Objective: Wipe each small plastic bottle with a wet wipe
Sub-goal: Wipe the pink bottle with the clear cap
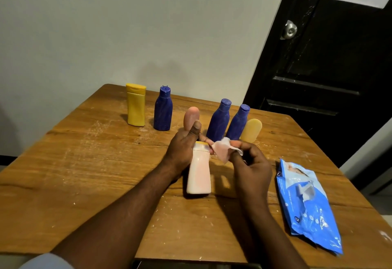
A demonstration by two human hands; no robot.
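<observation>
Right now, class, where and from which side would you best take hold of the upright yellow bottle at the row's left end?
Take the yellow bottle round its mid-body, below the cap, from the front-left: it stands upright, with open table to its left and a blue bottle near its right.

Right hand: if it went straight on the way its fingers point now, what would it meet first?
Probably the top of the white bottle, where the left hand grips it. The right hand, pinching the wet wipe, points left at it; depth is unclear from one view.
</observation>
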